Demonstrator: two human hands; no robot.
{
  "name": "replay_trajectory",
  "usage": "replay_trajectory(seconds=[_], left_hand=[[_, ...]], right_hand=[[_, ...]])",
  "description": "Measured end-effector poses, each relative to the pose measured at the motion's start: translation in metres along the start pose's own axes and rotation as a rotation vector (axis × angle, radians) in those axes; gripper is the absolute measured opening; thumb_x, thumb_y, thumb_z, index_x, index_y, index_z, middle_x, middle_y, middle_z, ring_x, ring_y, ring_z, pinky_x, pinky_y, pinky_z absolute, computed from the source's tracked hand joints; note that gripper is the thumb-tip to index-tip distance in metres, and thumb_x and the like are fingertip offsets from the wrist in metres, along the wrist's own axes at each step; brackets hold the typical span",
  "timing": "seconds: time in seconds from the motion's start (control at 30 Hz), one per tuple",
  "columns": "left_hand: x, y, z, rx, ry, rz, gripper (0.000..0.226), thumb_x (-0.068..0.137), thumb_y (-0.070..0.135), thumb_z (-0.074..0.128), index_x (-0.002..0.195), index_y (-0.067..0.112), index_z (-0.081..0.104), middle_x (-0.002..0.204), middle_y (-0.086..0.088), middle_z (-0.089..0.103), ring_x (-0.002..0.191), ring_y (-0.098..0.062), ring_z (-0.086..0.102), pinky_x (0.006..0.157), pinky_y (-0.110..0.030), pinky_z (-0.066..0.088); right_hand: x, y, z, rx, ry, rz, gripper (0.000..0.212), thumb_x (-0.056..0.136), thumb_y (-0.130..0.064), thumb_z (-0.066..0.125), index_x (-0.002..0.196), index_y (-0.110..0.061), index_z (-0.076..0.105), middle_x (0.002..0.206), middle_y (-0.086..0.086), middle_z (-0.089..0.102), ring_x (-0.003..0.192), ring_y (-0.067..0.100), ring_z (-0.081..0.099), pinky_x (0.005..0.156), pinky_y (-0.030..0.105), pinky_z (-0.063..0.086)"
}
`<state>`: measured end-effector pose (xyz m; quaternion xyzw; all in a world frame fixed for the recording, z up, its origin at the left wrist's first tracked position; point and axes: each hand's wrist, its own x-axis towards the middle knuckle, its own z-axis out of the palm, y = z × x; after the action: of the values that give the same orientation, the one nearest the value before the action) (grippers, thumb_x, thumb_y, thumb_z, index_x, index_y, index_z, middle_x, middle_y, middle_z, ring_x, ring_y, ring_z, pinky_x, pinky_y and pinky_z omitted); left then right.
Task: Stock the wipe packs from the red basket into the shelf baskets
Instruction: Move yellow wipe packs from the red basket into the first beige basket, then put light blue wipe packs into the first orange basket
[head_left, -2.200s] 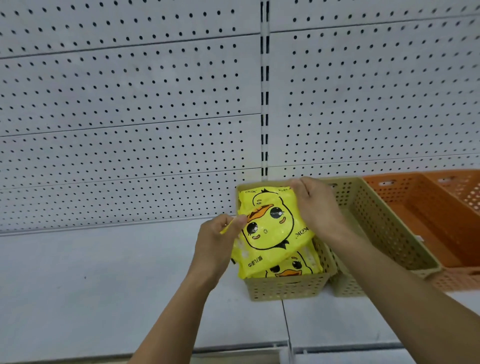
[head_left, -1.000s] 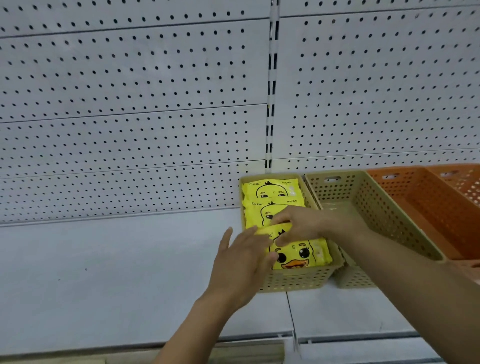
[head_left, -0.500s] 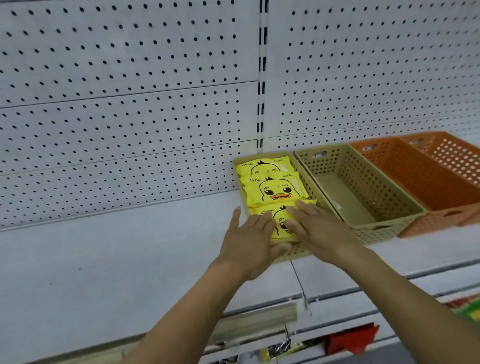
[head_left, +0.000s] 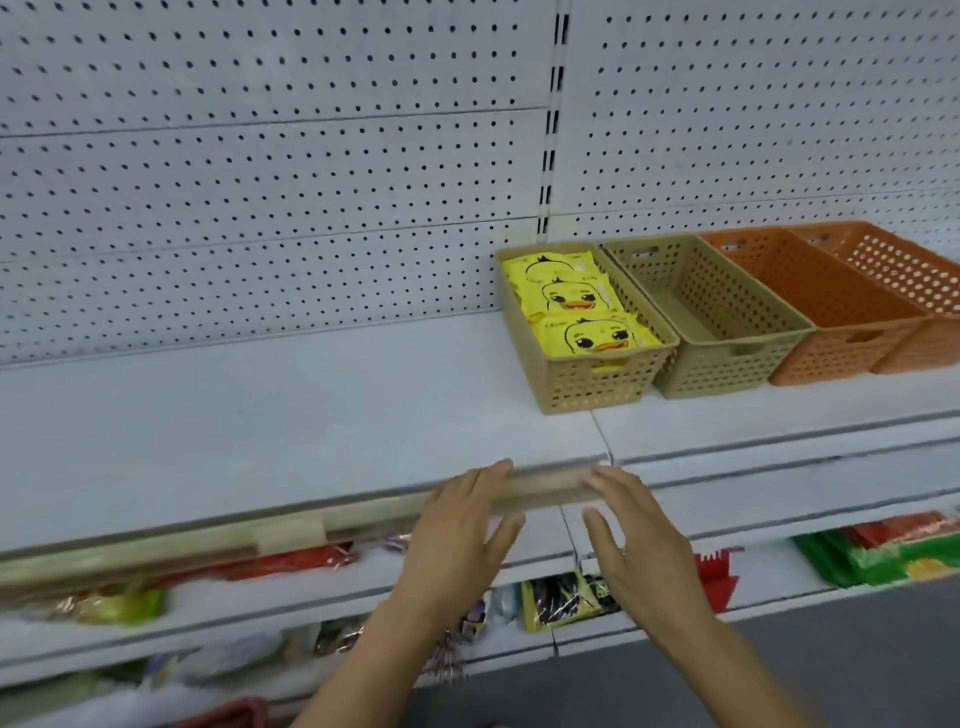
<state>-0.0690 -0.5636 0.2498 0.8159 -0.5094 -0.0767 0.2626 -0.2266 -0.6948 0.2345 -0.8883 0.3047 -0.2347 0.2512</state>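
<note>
1. Yellow duck wipe packs (head_left: 582, 317) lie overlapping in the leftmost tan basket (head_left: 592, 387) on the shelf (head_left: 260, 415).
2. Grip on left hand (head_left: 457, 535) and right hand (head_left: 636, 545) is spread, holding nothing, both down by the shelf's front edge.

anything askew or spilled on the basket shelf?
Nothing stands out. Three yellow packs lie overlapped inside the left tan basket, none over its rim. The other baskets stand upright beside it.
</note>
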Motion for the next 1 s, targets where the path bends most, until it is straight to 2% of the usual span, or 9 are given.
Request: replay_trajectory(seconds=[0.03, 0.1, 0.23, 0.33, 0.43, 0.6, 0.7, 0.87, 1.0], left_hand=[[-0.019, -0.003, 0.002, -0.037, 0.003, -0.041, 0.053, 0.099, 0.045, 0.044, 0.148, 0.032, 0.030, 0.146, 0.012, 0.043, 0.132, -0.007, 0.038, 0.102, -0.015, 0.024], [-0.063, -0.010, 0.005, -0.084, 0.000, -0.110, 0.050, 0.099, 0.043, 0.047, 0.146, 0.031, 0.035, 0.146, 0.011, 0.043, 0.132, -0.008, 0.041, 0.101, -0.018, 0.030], [-0.157, -0.033, 0.011, -0.144, -0.019, -0.213, 0.046, 0.096, 0.042, 0.053, 0.137, 0.023, 0.046, 0.134, 0.005, 0.054, 0.118, -0.016, 0.055, 0.096, -0.029, 0.044], [-0.227, -0.053, 0.010, -0.162, -0.013, -0.335, 0.044, 0.095, 0.038, 0.056, 0.136, 0.023, 0.049, 0.133, 0.005, 0.056, 0.119, -0.014, 0.055, 0.096, -0.029, 0.045], [-0.289, -0.075, 0.007, -0.197, -0.009, -0.476, 0.043, 0.094, 0.037, 0.056, 0.135, 0.026, 0.049, 0.130, 0.007, 0.060, 0.117, -0.009, 0.057, 0.097, -0.030, 0.047], [-0.373, -0.123, -0.003, -0.274, 0.027, -0.731, 0.036, 0.094, 0.037, 0.058, 0.129, 0.027, 0.054, 0.115, 0.009, 0.067, 0.107, -0.006, 0.061, 0.093, -0.028, 0.048], [-0.417, -0.158, -0.012, -0.332, 0.039, -0.849, 0.038, 0.095, 0.037, 0.057, 0.131, 0.025, 0.053, 0.117, 0.007, 0.067, 0.106, -0.005, 0.060, 0.091, -0.024, 0.047], [-0.474, -0.231, -0.033, -0.375, 0.063, -1.012, 0.035, 0.095, 0.032, 0.057, 0.128, 0.020, 0.055, 0.118, 0.004, 0.065, 0.108, -0.010, 0.060, 0.093, -0.027, 0.048], [-0.498, -0.302, -0.041, -0.367, 0.048, -1.076, 0.029, 0.094, 0.027, 0.060, 0.121, 0.017, 0.059, 0.118, 0.002, 0.064, 0.109, -0.013, 0.060, 0.093, -0.026, 0.046]], right_hand=[[-0.015, -0.005, 0.005, 0.017, -0.009, -0.011, 0.034, 0.097, -0.031, 0.044, 0.131, -0.032, 0.049, 0.132, -0.024, 0.041, 0.120, 0.004, 0.047, 0.092, 0.030, 0.047], [-0.049, -0.019, 0.018, 0.057, -0.055, -0.010, 0.032, 0.098, -0.032, 0.044, 0.130, -0.033, 0.049, 0.127, -0.022, 0.047, 0.111, 0.004, 0.053, 0.085, 0.029, 0.048], [-0.119, -0.053, 0.053, 0.103, -0.193, 0.002, 0.036, 0.097, -0.034, 0.046, 0.133, -0.034, 0.046, 0.124, -0.023, 0.047, 0.113, 0.004, 0.053, 0.083, 0.023, 0.043], [-0.166, -0.081, 0.080, 0.129, -0.314, 0.012, 0.035, 0.097, -0.037, 0.046, 0.131, -0.039, 0.044, 0.130, -0.017, 0.050, 0.118, 0.008, 0.053, 0.088, 0.032, 0.046], [-0.202, -0.109, 0.108, 0.198, -0.416, 0.001, 0.032, 0.096, -0.033, 0.049, 0.128, -0.036, 0.049, 0.121, -0.017, 0.055, 0.106, 0.007, 0.058, 0.086, 0.031, 0.048], [-0.234, -0.155, 0.159, 0.210, -0.547, -0.040, 0.027, 0.093, -0.027, 0.055, 0.121, -0.029, 0.057, 0.117, -0.014, 0.062, 0.106, 0.007, 0.060, 0.090, 0.031, 0.049], [-0.246, -0.187, 0.193, 0.221, -0.659, -0.043, 0.026, 0.094, -0.027, 0.053, 0.119, -0.030, 0.058, 0.118, -0.015, 0.061, 0.107, 0.005, 0.059, 0.090, 0.033, 0.050], [-0.268, -0.237, 0.263, 0.243, -0.783, 0.064, 0.021, 0.093, -0.025, 0.056, 0.112, -0.029, 0.063, 0.106, -0.017, 0.066, 0.094, 0.002, 0.062, 0.083, 0.033, 0.053], [-0.281, -0.270, 0.332, 0.243, -0.861, 0.165, 0.020, 0.093, -0.022, 0.057, 0.110, -0.024, 0.066, 0.101, -0.014, 0.067, 0.093, 0.001, 0.062, 0.086, 0.028, 0.051]])
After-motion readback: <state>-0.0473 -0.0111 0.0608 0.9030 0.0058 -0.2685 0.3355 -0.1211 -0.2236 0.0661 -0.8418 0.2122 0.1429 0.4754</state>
